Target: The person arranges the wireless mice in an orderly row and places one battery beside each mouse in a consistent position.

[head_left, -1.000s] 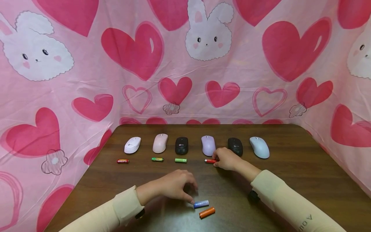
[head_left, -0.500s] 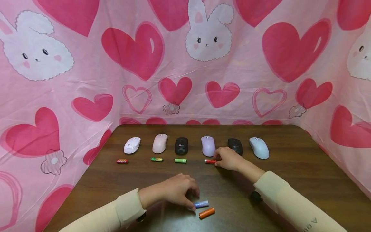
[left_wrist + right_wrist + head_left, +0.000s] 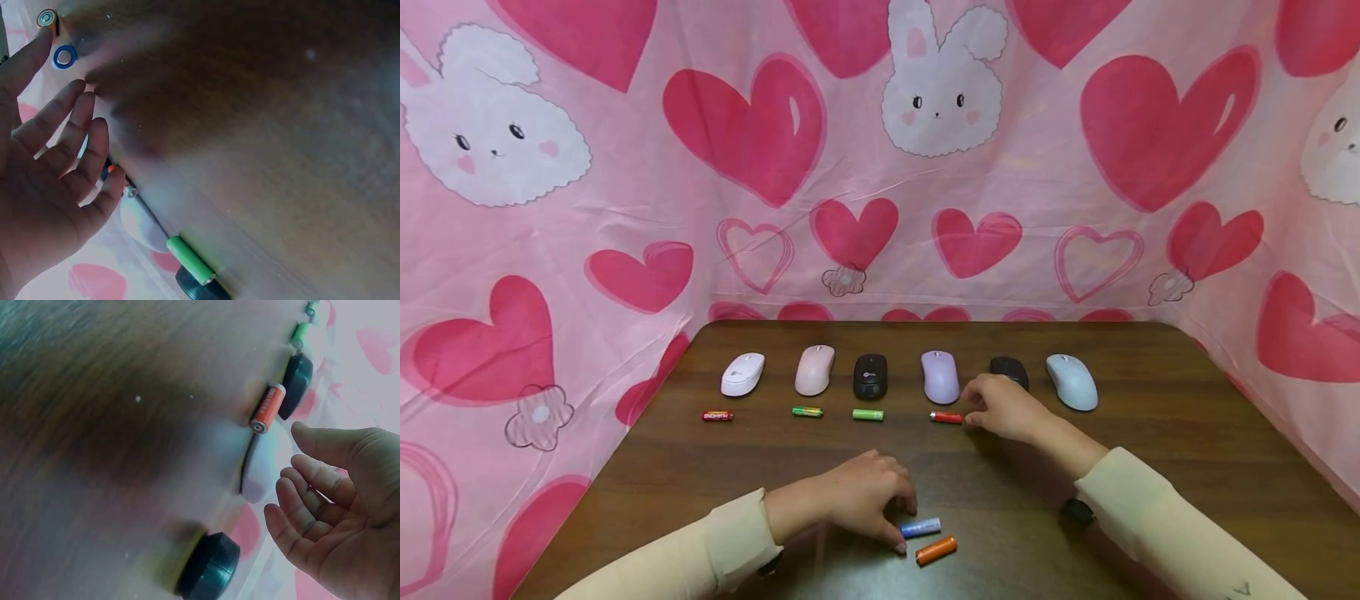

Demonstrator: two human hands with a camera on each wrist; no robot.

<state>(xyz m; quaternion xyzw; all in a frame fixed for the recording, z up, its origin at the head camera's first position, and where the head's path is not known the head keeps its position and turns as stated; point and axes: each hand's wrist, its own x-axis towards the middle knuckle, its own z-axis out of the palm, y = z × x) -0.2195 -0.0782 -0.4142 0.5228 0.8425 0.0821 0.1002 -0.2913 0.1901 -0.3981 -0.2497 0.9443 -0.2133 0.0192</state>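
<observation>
My left hand (image 3: 868,497) is spread around the left end of a blue battery (image 3: 921,527), thumb and fingers apart with a gap between them. An orange battery (image 3: 936,550) lies just in front of the blue one. My right hand (image 3: 1009,408) hovers beside a red battery (image 3: 946,417), its fingers loose and holding nothing. In the right wrist view the red battery (image 3: 268,409) lies apart from the thumb. Behind it sits a lilac mouse (image 3: 940,377). The right hand partly hides a black mouse (image 3: 1009,371).
A white mouse (image 3: 743,374), a pink mouse (image 3: 815,370), another black mouse (image 3: 870,376) and a pale blue mouse (image 3: 1072,382) share the back row. In front lie a red-and-gold battery (image 3: 718,416), a green-and-gold battery (image 3: 807,412) and a light green battery (image 3: 868,415).
My right hand has let go of the red battery and drawn slightly right. My left hand has moved slightly right and nearer, its thumb beside the blue battery.
</observation>
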